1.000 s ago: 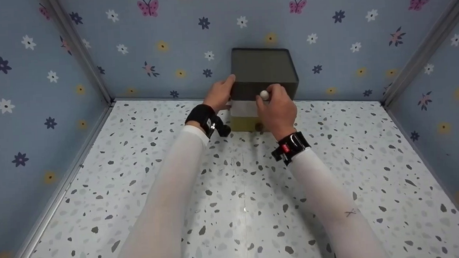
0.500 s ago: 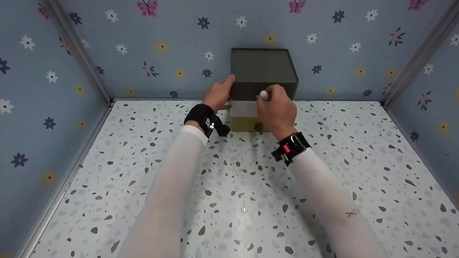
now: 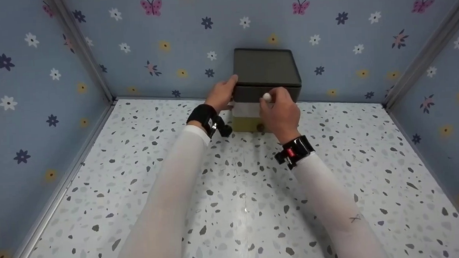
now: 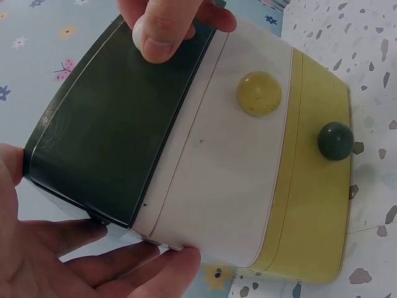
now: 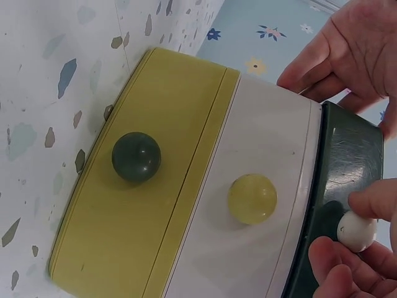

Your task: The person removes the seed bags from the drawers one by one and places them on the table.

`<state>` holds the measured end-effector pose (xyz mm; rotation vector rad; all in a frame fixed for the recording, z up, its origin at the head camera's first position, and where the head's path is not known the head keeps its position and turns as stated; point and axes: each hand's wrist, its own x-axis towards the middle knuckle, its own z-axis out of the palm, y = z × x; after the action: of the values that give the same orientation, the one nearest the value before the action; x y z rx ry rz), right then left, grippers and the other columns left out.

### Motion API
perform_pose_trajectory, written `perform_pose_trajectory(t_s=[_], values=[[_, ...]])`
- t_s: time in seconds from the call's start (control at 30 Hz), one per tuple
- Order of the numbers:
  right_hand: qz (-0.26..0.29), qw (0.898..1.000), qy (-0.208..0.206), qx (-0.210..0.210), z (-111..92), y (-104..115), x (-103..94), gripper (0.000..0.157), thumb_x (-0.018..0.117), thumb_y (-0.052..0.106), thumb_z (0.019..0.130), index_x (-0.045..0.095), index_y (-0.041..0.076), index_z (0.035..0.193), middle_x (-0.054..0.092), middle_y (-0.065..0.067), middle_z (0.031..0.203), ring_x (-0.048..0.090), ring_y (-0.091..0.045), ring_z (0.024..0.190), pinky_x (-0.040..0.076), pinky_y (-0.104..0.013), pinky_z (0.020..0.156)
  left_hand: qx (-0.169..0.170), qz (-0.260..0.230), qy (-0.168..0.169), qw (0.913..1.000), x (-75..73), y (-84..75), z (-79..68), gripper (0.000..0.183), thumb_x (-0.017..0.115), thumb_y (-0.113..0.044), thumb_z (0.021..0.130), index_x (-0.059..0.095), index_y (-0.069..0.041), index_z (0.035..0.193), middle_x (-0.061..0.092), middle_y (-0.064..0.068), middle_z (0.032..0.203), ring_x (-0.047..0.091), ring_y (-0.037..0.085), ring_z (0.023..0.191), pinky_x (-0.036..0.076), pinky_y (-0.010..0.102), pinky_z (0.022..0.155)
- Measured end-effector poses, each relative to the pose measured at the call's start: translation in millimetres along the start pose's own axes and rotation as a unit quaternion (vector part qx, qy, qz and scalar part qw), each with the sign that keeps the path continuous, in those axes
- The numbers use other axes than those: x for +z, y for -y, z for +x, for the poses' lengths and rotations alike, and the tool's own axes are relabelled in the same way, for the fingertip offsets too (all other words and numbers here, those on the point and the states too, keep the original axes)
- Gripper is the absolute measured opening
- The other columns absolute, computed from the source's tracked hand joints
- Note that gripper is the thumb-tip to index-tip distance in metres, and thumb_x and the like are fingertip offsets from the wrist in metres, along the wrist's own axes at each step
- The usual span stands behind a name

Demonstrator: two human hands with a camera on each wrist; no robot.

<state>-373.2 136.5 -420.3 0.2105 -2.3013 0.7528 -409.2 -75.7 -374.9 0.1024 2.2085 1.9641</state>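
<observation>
Nearest, the right hand (image 3: 281,114) pinches the white knob (image 3: 267,97) of the dark green top drawer (image 3: 248,93), above which a dark seam (image 3: 268,86) has just appeared, so the drawer is probably starting to slide out. At 9 o'clock from the knob, the left hand (image 3: 220,96), fingers spread, touches the side of the three-tier cabinet (image 3: 264,67), which stands at 12 o'clock before the flowered wall (image 3: 241,39).

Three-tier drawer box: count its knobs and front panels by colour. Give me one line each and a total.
White knob: 1
Yellow knob: 1
Dark green knob: 1
Dark green front panel: 1
White front panel: 1
Yellow front panel: 1
Total: 6
</observation>
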Motion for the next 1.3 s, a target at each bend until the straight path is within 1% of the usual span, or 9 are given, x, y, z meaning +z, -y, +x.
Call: perform_pose_trajectory(t_s=[0.13,0.33,0.57,0.7,0.8,0.9,1.07,1.2,1.3], values=[[0.014,1.000,-0.004,-0.009,-4.0,-0.6,-2.6,0.026,0.079,0.025,0.104,0.069,0.003,0.113,0.072,-0.014,0.106,0.074,-0.029,0.086,0.060,-0.048,0.069,-0.003,-0.002,-0.007,1.0000,0.6,0.5,0.1,0.078,0.045,-0.060,0.117,0.041,-0.001,0.168,0.055,0.019,0.150,0.058,0.032,0.138,0.054,0.051,0.116],[0.022,1.000,-0.004,-0.006,-11.3,-0.9,-9.4,0.025,0.080,0.025,0.104,0.070,0.005,0.113,0.073,-0.012,0.108,0.074,-0.027,0.088,0.059,-0.046,0.069,0.003,-0.005,-0.007,1.0000,3.6,1.2,0.8,0.075,0.046,-0.060,0.116,0.048,0.001,0.160,0.055,0.018,0.136,0.059,0.031,0.127,0.054,0.051,0.115],[0.031,0.999,-0.006,-0.021,-17.3,0.1,-16.1,0.023,0.081,0.024,0.102,0.070,0.005,0.111,0.073,-0.012,0.106,0.074,-0.027,0.084,0.059,-0.044,0.068,0.000,-0.007,0.001,1.0000,1.9,2.1,3.3,0.077,0.046,-0.060,0.116,0.044,-0.001,0.166,0.054,0.020,0.154,0.056,0.037,0.144,0.053,0.052,0.117],[0.034,0.999,-0.013,-0.036,-21.6,0.8,-19.4,0.022,0.081,0.022,0.101,0.070,0.006,0.110,0.073,-0.012,0.105,0.075,-0.026,0.085,0.058,-0.044,0.066,0.009,-0.007,0.004,0.9999,0.1,3.5,1.9,0.061,0.046,-0.059,0.117,0.059,-0.003,0.135,0.058,0.015,0.130,0.060,0.033,0.129,0.053,0.053,0.116],[0.039,0.998,-0.017,-0.047,-26.0,1.1,-22.7,0.022,0.081,0.022,0.102,0.069,0.006,0.109,0.073,-0.012,0.104,0.074,-0.026,0.082,0.057,-0.045,0.063,0.015,-0.010,0.009,0.9998,-0.7,5.0,0.0,0.052,0.046,-0.059,0.117,0.052,-0.008,0.112,0.052,0.009,0.111,0.060,0.030,0.117,0.052,0.053,0.115],[0.041,0.997,-0.016,-0.058,-30.2,2.4,-25.5,0.022,0.081,0.023,0.103,0.069,0.006,0.109,0.073,-0.013,0.104,0.072,-0.026,0.078,0.056,-0.045,0.062,0.016,-0.015,0.009,0.9997,-2.1,5.7,-1.4,0.053,0.046,-0.060,0.117,0.055,-0.007,0.122,0.052,0.009,0.111,0.061,0.031,0.125,0.051,0.054,0.118],[0.032,0.998,-0.014,-0.060,-35.3,5.0,-31.9,0.024,0.084,0.022,0.101,0.070,0.005,0.109,0.074,-0.013,0.103,0.074,-0.027,0.079,0.058,-0.046,0.064,0.010,-0.020,0.012,0.9997,-3.1,4.6,-2.2,0.071,0.046,-0.060,0.117,0.046,-0.002,0.157,0.055,0.016,0.142,0.053,0.038,0.149,0.049,0.052,0.121],[0.033,0.998,-0.013,-0.055,-38.8,7.7,-36.0,0.025,0.087,0.020,0.098,0.070,0.005,0.108,0.074,-0.013,0.102,0.074,-0.027,0.081,0.058,-0.045,0.065,0.003,-0.022,0.014,0.9997,-4.7,4.0,-2.8,0.080,0.047,-0.061,0.116,0.036,-0.004,0.171,0.048,0.019,0.164,0.049,0.039,0.153,0.050,0.049,0.120],[0.032,0.998,-0.006,-0.055,-41.2,6.5,-40.6,0.026,0.087,0.021,0.097,0.070,0.004,0.108,0.074,-0.013,0.102,0.074,-0.027,0.081,0.058,-0.045,0.065,0.001,-0.022,0.010,0.9997,-1.8,4.7,-2.1,0.084,0.048,-0.062,0.115,0.030,-0.006,0.175,0.045,0.019,0.168,0.048,0.041,0.154,0.050,0.049,0.120]])
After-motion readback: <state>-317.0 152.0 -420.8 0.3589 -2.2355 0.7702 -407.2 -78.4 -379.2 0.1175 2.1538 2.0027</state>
